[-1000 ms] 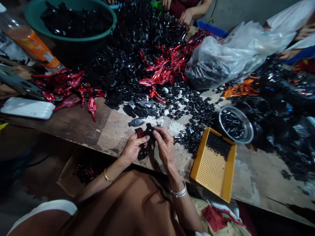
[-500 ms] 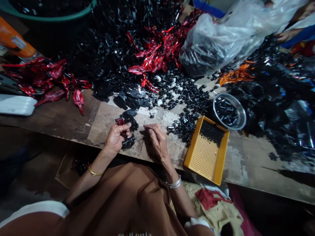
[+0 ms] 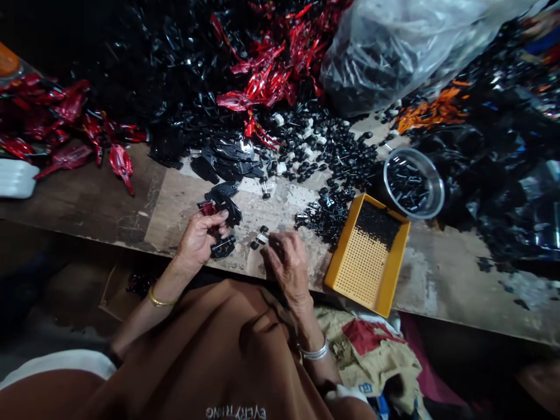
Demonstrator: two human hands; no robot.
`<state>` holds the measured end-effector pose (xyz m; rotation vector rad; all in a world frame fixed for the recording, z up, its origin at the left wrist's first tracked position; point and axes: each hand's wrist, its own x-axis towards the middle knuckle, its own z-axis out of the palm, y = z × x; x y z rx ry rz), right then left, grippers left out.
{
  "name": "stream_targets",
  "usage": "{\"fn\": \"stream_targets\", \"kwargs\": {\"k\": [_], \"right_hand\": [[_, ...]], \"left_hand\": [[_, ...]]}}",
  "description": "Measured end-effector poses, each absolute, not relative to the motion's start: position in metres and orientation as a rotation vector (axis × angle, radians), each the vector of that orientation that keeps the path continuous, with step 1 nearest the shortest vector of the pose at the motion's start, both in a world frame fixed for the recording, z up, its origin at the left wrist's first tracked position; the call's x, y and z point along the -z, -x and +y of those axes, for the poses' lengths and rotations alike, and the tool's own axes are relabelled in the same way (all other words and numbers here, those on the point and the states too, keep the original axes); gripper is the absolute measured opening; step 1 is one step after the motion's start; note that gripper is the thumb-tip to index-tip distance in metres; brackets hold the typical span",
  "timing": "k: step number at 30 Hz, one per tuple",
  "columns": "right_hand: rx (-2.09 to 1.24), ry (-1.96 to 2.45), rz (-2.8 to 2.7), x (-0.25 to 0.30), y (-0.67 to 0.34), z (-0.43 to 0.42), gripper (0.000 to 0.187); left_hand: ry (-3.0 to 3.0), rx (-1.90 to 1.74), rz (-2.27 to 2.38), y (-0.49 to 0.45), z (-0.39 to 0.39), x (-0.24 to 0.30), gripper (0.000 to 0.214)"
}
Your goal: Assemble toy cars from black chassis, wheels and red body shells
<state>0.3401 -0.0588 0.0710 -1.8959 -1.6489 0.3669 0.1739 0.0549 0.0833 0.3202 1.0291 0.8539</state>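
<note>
Left hand (image 3: 199,240) half closed, fingers curled around a black part (image 3: 223,248) with a red piece (image 3: 207,207) at its upper edge, both ends of the part jutting past the hand; gold bangle (image 3: 158,302) on that wrist; right hand (image 3: 286,269) nearly closed, fingertips (image 3: 275,244) drawn together low over the bench (image 3: 96,201), any hold hidden, so no telling whether anything lies between them; small black-and-white part (image 3: 261,238) at 10 o'clock from those fingertips, just beside them, contact unclear; silver bangle (image 3: 314,352) on the right wrist; at 11 o'clock from the hands, a heap of black parts (image 3: 225,160); at 12 o'clock, red parts (image 3: 271,76) on a dark mound; at 1 o'clock, loose black knobs (image 3: 324,151), then a clear plastic bag (image 3: 385,64) beyond them; at 2 o'clock, a steel bowl (image 3: 440,192) of black pieces; at 3 o'clock, a yellow tray (image 3: 343,239) with black pieces in its far end; at 9 to 10 o'clock, more red parts (image 3: 65,116) along the bench's far side; brown shirt (image 3: 210,344) at 6 o'clock.
</note>
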Motion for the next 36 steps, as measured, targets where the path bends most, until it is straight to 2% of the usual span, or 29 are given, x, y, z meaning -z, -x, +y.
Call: {"fn": "stream_targets", "kwargs": {"k": [5,11,17,24,30,36], "right_hand": [[-0.308,1.857,-1.618,-0.07,-0.333,-0.049,0.015],[-0.279,1.707,-1.433,-0.099,-0.323,-0.025,0.005],[-0.114,1.683,-1.504,-0.104,-0.299,0.0,0.011],[0.044,1.74,-1.547,-0.099,-0.298,0.009,0.015],[-0.038,1.729,-1.496,-0.104,-0.302,0.008,0.017],[-0.195,1.65,-1.496,-0.108,-0.311,0.004,0.016]], "left_hand": [[-0.372,-0.845,1.084,-0.18,0.052,-0.086,0.029],[-0.52,-0.849,1.132,-0.186,0.047,-0.083,0.024],[-0.615,-0.862,1.124,-0.19,0.043,-0.083,0.014],[-0.649,-0.844,1.145,-0.194,0.041,-0.091,0.022],[-0.672,-0.839,1.148,-0.195,0.04,-0.09,0.024],[-0.683,-0.851,1.084,-0.2,0.033,-0.089,0.016]]}}
